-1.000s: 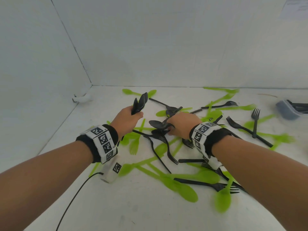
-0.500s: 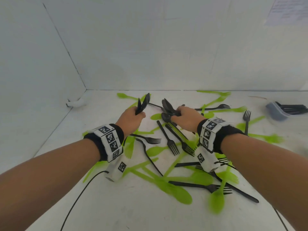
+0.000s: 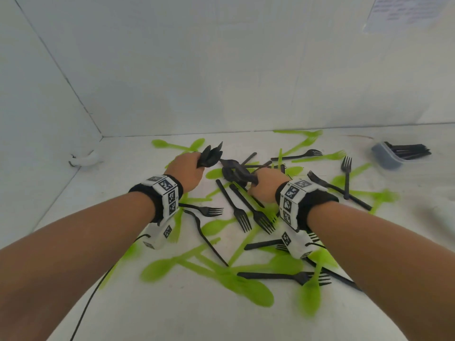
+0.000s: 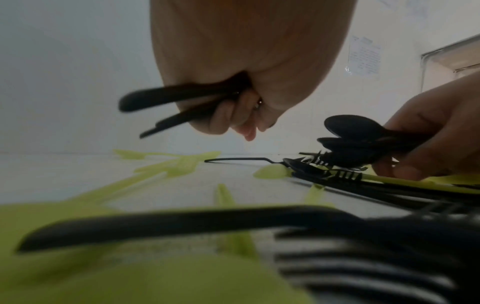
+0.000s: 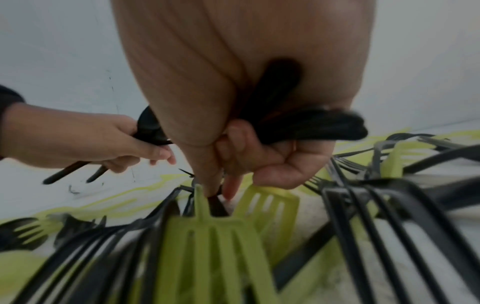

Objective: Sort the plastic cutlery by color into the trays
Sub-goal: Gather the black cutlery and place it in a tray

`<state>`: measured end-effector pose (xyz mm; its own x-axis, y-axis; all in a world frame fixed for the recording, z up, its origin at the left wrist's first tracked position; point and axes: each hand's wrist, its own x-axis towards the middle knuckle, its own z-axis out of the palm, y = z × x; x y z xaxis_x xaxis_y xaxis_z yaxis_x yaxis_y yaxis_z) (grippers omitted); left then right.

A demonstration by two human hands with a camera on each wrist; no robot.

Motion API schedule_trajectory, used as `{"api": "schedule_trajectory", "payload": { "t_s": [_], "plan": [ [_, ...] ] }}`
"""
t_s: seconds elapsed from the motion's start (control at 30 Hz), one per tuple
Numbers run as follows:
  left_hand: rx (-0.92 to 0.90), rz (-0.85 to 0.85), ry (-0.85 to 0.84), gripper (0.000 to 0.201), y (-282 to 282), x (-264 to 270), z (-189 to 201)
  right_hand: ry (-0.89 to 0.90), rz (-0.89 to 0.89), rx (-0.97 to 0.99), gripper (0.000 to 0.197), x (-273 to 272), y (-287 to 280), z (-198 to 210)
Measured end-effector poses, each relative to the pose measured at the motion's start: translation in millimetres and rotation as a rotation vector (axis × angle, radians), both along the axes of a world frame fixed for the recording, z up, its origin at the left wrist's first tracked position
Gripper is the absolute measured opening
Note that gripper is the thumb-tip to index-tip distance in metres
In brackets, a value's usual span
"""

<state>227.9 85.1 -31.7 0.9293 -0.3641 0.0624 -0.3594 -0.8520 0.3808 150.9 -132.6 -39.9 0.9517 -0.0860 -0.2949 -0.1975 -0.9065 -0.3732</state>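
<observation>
L hand point(image 3: 187, 171) grip closed round black spoons point(image 3: 211, 155); R hand point(image 3: 267, 183) grip clutches black spoon bunch point(image 3: 234, 171).

Head view is bright and evenly lit, soft shadows only, but the green spoons point(image 3: 310, 295) near the bottom smear with motion blur and the walls bow at the edges. Both wrist views are dimmer and grainy, with the nearest black fork point(image 4: 363, 265) totally out of focus.
</observation>
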Motion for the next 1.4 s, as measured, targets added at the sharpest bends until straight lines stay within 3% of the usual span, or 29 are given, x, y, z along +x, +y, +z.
{"api": "schedule_trajectory", "payload": {
  "t_s": [0.1,0.27,0.4,0.57,0.77,0.9,1.03,1.3,1.4],
  "plan": [
    [0.1,-0.076,-0.022,0.01,-5,18,1,0.013,-0.006,0.021,0.016,2,5,-6],
    [0.299,-0.243,0.036,0.034,-29,42,0,0.047,-0.025,0.03,0.026,2,7,-6],
    [0.32,-0.245,0.056,0.017,-41,51,-11,0.071,-0.044,0.073,0.038,-1,4,-11],
    [0.302,-0.241,0.053,0.019,-37,55,-20,0.022,-0.105,0.24,0.025,-4,-5,-11],
    [0.115,-0.183,0.101,0.018,-31,47,-8,-0.181,-0.265,0.421,0.027,-10,-14,-1],
    [-0.005,-0.117,0.189,0.021,-26,33,4,-0.257,-0.279,0.35,0.026,-8,-29,4],
    [-0.106,-0.078,0.248,0.01,-29,17,10,-0.257,-0.362,0.347,0.025,-13,-54,5],
    [-0.254,-0.089,0.246,0.015,-62,-32,20,-0.354,-0.549,0.671,0.03,-41,-78,9],
    [-0.382,-0.081,0.301,0.02,-81,-49,25,-0.398,-0.643,0.898,0.024,-53,-67,17]
  ]
}}
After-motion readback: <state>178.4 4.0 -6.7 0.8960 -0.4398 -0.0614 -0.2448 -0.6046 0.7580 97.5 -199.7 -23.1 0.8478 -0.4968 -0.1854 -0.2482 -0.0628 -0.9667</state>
